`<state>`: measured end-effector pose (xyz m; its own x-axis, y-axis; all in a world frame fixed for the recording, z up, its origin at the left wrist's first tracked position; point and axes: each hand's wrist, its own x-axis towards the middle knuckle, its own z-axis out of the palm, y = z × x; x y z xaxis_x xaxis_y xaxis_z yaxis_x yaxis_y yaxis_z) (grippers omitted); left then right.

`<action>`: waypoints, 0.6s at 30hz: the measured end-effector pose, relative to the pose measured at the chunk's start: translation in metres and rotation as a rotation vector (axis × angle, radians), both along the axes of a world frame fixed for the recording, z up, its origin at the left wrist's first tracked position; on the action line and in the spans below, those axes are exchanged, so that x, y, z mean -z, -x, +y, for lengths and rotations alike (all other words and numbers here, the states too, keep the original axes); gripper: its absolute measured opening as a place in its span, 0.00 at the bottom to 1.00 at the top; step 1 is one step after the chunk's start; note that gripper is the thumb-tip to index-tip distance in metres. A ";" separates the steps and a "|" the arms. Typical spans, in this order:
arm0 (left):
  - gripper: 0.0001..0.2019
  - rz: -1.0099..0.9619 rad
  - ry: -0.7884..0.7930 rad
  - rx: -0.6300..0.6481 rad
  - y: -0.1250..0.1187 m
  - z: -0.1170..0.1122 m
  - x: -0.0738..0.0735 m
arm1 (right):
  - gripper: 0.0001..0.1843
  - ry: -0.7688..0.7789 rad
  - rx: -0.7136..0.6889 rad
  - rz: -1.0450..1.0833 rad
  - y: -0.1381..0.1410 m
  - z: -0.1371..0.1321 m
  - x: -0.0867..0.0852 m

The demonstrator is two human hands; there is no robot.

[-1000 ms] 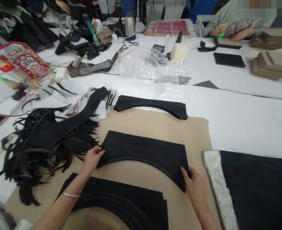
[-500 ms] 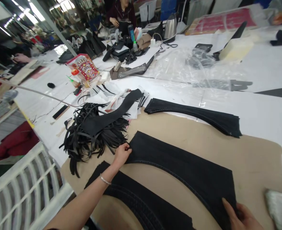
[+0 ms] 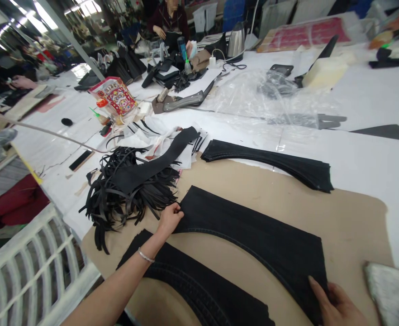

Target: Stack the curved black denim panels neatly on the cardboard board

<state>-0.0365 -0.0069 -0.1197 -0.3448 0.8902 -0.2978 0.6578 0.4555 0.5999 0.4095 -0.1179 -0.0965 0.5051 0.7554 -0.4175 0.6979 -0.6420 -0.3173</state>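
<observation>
A curved black fabric panel (image 3: 250,226) lies across the brown board (image 3: 349,217), its concave edge facing me. My left hand (image 3: 169,219) pinches the panel's left corner between thumb and fingers. At its lower right end, my right hand (image 3: 337,301) grips the edge, thumb on top and fingers partly hidden. Nearer to me, beneath my left forearm, rests a stack of similar black panels (image 3: 202,280). Beyond the held panel sits another narrower stack of curved black pieces (image 3: 267,160). Beside my left hand is a heap of black strips (image 3: 128,203) with a wavy black piece (image 3: 155,163) on top.
A white wrapped block (image 3: 389,290) stands at the right edge. Farther back are a red snack bag (image 3: 118,96), clear plastic sheeting (image 3: 247,97), a pale yellow block (image 3: 325,72) and a metal kettle (image 3: 236,40). Another person (image 3: 168,27) is across the table. A white slatted rack (image 3: 33,267) is at lower left.
The view has shifted slightly, so most things appear a little farther left. Both hands keep their hold on the same panel, which lies much as before.
</observation>
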 end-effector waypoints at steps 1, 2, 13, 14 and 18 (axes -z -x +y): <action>0.03 0.011 0.008 0.010 -0.002 0.000 -0.002 | 0.29 -0.011 0.005 -0.013 0.002 0.000 0.000; 0.03 0.015 0.014 0.023 -0.003 0.000 -0.005 | 0.29 -0.025 0.015 -0.027 0.006 0.000 0.000; 0.18 0.351 0.064 0.179 0.002 0.003 -0.003 | 0.22 -0.317 0.195 -0.102 0.029 -0.003 -0.016; 0.19 0.359 0.034 0.184 0.001 0.004 -0.004 | 0.22 -0.342 0.197 -0.097 0.029 -0.004 -0.018; 0.24 0.395 0.032 0.182 -0.009 0.006 -0.010 | 0.18 -0.404 0.148 -0.088 0.027 -0.007 -0.018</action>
